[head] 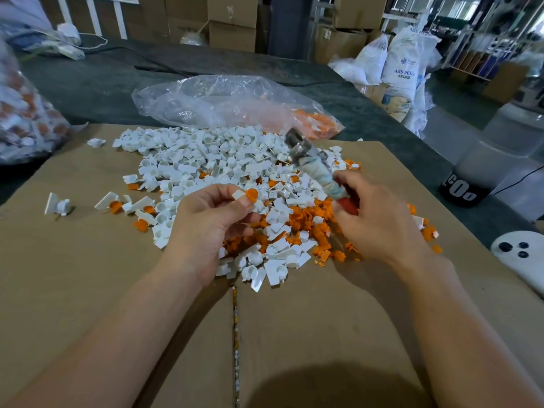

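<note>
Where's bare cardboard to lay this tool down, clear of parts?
Bare cardboard lies left of the left hand, this side of the stray pieces, and between the pile and the near edge. Another patch sits right of the tool. The pile up to the plastic bag is crowded.

Even daylight, round shadow on cardboard (88, 290), motion-blurred tool (309, 163), warped edges.

Smooth plastic pieces (206, 156) lie on matt cardboard (88, 290). The far bag (223, 98) is glossy film; the tool (312, 169) has a dull metal head.
</note>
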